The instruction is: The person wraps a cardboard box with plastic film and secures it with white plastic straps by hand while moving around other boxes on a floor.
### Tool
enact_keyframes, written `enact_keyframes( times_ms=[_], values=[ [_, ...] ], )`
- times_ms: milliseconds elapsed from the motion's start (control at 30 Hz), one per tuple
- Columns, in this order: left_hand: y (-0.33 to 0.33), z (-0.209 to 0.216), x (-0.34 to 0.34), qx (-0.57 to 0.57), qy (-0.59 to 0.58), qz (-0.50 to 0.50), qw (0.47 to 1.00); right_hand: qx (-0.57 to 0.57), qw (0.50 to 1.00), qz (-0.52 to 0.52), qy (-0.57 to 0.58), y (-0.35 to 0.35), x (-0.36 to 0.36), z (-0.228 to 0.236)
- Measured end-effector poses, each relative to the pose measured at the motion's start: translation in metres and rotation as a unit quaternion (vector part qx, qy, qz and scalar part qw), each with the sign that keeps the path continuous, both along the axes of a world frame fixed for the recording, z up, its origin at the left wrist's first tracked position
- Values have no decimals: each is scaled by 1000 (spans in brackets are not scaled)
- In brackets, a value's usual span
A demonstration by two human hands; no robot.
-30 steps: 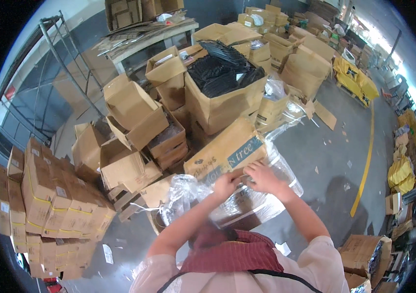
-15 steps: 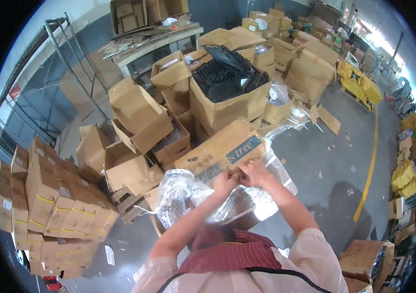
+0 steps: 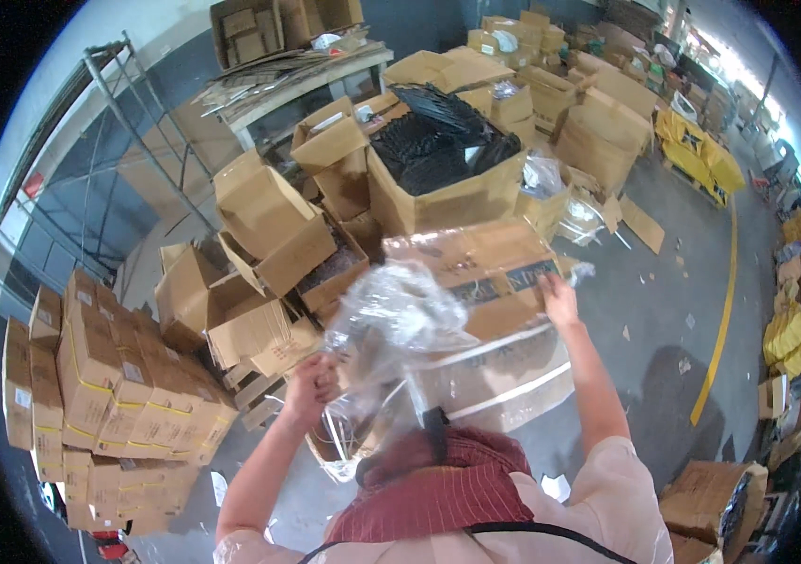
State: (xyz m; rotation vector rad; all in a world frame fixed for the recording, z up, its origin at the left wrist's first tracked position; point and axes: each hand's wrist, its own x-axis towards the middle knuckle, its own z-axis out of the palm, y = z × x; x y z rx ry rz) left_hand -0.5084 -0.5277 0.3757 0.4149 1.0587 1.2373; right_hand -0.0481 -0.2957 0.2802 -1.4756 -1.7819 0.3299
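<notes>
My left hand [image 3: 313,385] is closed in a fist round the edge of a crumpled clear plastic film [image 3: 396,305]. The film bunches up over the left part of a long cardboard box [image 3: 504,371] in front of me. Dark printed bands cross the box's upper face, and shiny film seems to lie over parts of it. At the box's right end is my right hand [image 3: 558,299], its fingers closed against the edge. Whether they grip film or cardboard, I cannot make out.
Behind stands a large open carton [image 3: 447,202] full of black plastic pieces [image 3: 438,141]. Open empty cartons [image 3: 269,221] crowd the left, beside strapped stacked cartons [image 3: 114,385]. A metal frame [image 3: 137,122] rises at far left. Yellow sacks [image 3: 697,155] lie at right.
My hands have drawn apart from the middle of the box, the left down and leftward with the film, the right rightward. The film is lifted, and more of the box's near side shows.
</notes>
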Motion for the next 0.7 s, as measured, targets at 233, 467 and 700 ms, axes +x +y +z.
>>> enact_keyframes(
  times_ms=[233, 467, 700],
  values=[
    [55, -60, -24, -37, 95, 154, 983, -77, 995, 41, -42, -1, -49, -9],
    [78, -38, 74, 234, 782, 122, 564, -46, 997, 14, -59, -5, -98, 0],
    [102, -102, 154, 296, 686, -108, 656, -102, 993, 51, 27, -16, -143, 13]
  ],
)
